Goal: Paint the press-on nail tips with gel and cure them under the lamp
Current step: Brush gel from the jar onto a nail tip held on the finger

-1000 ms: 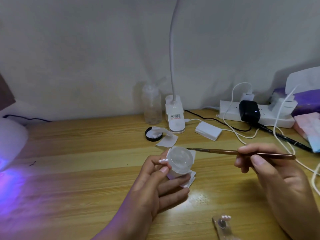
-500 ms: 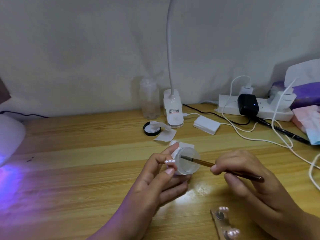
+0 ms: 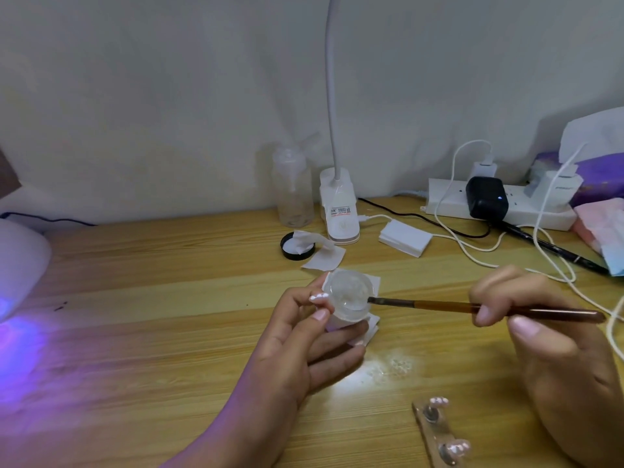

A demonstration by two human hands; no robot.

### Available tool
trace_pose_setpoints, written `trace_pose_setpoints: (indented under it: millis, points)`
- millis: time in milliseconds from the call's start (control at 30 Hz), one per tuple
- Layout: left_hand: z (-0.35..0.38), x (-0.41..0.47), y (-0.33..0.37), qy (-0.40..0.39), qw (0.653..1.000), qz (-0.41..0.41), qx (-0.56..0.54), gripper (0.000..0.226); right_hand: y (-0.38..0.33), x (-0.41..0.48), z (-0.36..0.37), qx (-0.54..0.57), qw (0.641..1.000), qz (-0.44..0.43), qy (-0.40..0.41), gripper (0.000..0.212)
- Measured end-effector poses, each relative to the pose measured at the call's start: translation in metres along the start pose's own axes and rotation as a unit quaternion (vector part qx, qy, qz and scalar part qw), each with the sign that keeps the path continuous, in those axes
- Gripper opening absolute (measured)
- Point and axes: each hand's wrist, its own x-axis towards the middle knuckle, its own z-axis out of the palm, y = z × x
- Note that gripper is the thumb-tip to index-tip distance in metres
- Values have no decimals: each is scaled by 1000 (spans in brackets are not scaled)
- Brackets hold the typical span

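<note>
The brush [image 3: 439, 304] has drawn back from inside the gel jar [image 3: 349, 293] to its right rim.

Odds and ends I see along the far side of the wooden surface [image 3: 135, 332]

On my feed, a clear bottle [image 3: 293, 194] stands far centre, just left of a white clip lamp [image 3: 339, 211] whose neck rises out of view. Nearer lies a black cap [image 3: 297, 246] with a white wipe [image 3: 324, 256] draped over it, and a stack of white pads [image 3: 404, 238] sits to the right. Far right, a white power strip [image 3: 449, 202] carries a black adapter [image 3: 486, 197] and white chargers [image 3: 557, 189]. White cables [image 3: 547, 251] loop nearer, crossing a black pen [image 3: 553, 246]. A purple tissue pack [image 3: 601, 177] and a pink packet [image 3: 599, 224] sit at the right edge.
</note>
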Motion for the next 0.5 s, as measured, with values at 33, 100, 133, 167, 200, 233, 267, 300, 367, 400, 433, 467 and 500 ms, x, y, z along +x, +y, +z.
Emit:
trace_pose_setpoints:
  millis: [33,100,133,167,200,233,267,300,367,400,433,467,500]
  points:
    - [-1,0,0,6,1000,-5,0,13,1,0,-1,10,1000,9,10,29]
    - [-1,0,1,13,1000,-9,4,7,2,1,-3,34,998,35,34,28]
    - [-1,-1,1,22,1000,-3,10,7,3,2,-4,47,996,51,49,26]
    - [-1,-2,0,35,999,7,22,5,3,3,-5,65,993,69,65,25]
    - [-2,-3,-1,57,997,24,42,4,3,4,-6,85,989,90,80,22]
    - [-2,-5,-2,81,993,46,73,8,4,5,-7,107,984,110,94,20]
    - [-3,-7,-3,97,987,71,108,10,5,7,-8,131,977,130,107,18]
    - [-3,-9,-3,96,981,93,139,9,6,8,-9,156,969,149,121,17]
    - [-2,-14,-4,52,974,111,193,16,10,9,-11,193,954,179,142,25]
    - [0,-16,-5,23,971,102,214,20,11,10,-11,204,950,190,143,30]
    - [2,-17,-6,-3,969,87,230,21,12,10,-10,212,947,200,138,33]
    - [3,-18,-6,-24,968,71,241,21,12,11,-10,219,944,207,132,33]
    - [4,-19,-7,-38,965,63,251,20,12,11,-10,226,942,214,124,31]
